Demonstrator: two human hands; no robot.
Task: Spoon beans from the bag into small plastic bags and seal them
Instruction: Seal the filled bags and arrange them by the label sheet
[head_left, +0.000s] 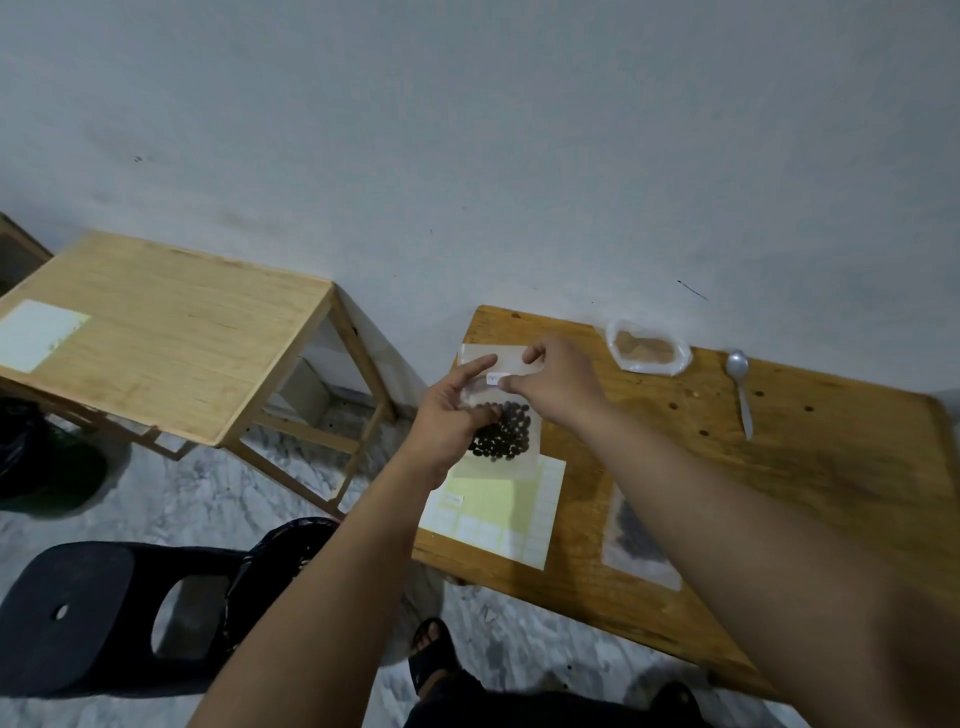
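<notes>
Wooden table (779, 493) against white wall (467, 130), marbled floor (171, 499). Over its left end, small bag (510, 359) of dark beans (506, 436): gripped at side by left hand (452, 415), pinched at top by right hand (556, 384), beside white label (495, 379) (writing unreadable). Label sheet (498, 512) underneath, spoon (740, 387) well right.

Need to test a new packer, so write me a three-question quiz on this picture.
1. True or false: the spoon lies on the table, unheld.
2. The small bag contains: A dark beans, B rice, C nothing.
3. Which hand's thumb is at the bag's white label?
Key: 1 true; 2 A; 3 the right hand.
</notes>
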